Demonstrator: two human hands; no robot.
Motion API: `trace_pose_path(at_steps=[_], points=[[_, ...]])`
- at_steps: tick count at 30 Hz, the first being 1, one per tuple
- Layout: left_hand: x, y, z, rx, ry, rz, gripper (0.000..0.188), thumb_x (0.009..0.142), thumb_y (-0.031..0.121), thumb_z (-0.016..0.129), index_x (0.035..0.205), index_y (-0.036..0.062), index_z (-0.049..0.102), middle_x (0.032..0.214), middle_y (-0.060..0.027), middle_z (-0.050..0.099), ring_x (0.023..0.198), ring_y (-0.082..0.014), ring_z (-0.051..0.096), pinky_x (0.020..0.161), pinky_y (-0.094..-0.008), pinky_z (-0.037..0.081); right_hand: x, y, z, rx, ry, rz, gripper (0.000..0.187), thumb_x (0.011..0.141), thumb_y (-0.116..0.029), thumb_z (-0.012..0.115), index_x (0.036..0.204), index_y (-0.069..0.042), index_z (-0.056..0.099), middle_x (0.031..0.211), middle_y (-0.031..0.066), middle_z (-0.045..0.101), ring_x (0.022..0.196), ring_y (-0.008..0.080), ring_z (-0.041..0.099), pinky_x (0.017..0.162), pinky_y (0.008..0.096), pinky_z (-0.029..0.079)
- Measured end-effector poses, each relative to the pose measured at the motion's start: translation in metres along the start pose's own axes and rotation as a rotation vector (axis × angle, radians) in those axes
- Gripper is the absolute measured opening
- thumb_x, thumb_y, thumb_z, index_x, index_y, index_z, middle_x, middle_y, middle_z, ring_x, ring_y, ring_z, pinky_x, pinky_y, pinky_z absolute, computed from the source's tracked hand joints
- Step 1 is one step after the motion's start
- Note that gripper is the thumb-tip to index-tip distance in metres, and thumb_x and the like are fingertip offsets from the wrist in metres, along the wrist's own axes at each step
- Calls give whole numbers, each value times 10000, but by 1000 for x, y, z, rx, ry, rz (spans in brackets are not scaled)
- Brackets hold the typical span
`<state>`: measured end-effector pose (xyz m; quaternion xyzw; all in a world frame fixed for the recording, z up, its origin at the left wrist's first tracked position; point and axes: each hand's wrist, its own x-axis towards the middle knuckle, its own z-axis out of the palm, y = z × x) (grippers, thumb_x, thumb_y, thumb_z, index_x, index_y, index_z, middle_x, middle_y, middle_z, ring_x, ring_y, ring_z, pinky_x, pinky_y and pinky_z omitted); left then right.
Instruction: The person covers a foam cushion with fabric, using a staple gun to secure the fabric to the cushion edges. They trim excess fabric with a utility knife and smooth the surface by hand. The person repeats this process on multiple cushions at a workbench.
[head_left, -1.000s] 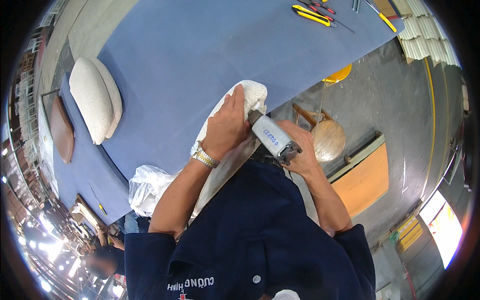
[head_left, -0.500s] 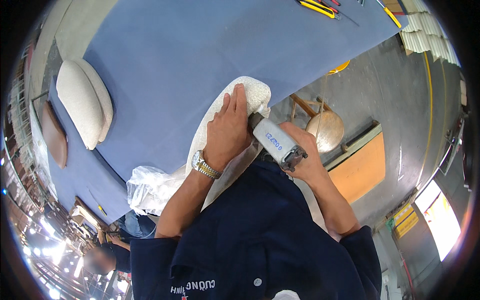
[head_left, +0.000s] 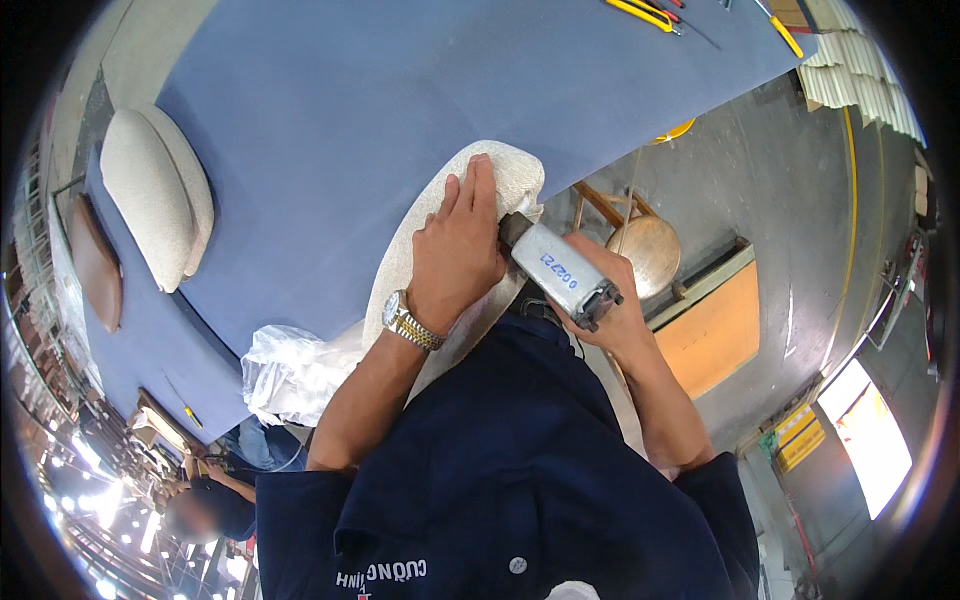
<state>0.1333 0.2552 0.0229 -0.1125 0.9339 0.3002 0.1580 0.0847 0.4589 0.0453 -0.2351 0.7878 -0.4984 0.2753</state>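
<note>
A cream fabric-covered cushion (head_left: 405, 265) stands at the near edge of the blue-topped table, close against my body. My left hand (head_left: 455, 245) lies flat along its upper face, fingers stretched out toward the rounded far end; the thumb is hidden. My right hand (head_left: 610, 305) is wrapped round the grip of a grey-silver staple gun (head_left: 560, 268). Its dark nose points at the cushion's right edge, beside my left fingers. Whether the nose touches the fabric I cannot tell. Loose fabric shows at the cushion's far right corner.
Clear plastic wrap (head_left: 295, 370) lies left of the cushion. Two stacked cream cushions (head_left: 155, 195) and a brown pad (head_left: 97, 265) are at far left. A yellow cutter (head_left: 645, 13) lies at the far edge. Right of the table is a wooden stool (head_left: 645, 255). Another person (head_left: 215, 505) works at lower left.
The view has shifted slightly, so the table items sit a little further left. Both hands, the cushion and the staple gun keep nearly the same places relative to one another.
</note>
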Motion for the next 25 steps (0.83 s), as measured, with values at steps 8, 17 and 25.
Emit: trace_pose_path(at_steps=[8,17,25], points=[[-13,0,4,-9,81,-34,871,837,275,768,1521,-41,332,1399,-321,562,1231,-443,609,848,-514,602,-13,32,-39,77,226,-102,550,681,-118,826,1190,13,660,1129,190,733,1016,363,731,925,415,553],[-22,28,34,108,159,-108,919,859,427,755,1527,-51,341,1445,-340,517,1198,-443,643,950,-500,567,186,114,-79,-676,262,-49,501,811,-229,796,1239,-8,659,1273,217,658,1128,447,637,987,463,515],[-144,-62,40,-545,222,-371,993,903,649,667,1612,63,294,1594,-248,413,1450,-400,442,1182,-460,385,139,107,29,4,-428,104,420,984,-325,692,1352,-123,669,1426,191,606,1243,304,641,1140,378,425]])
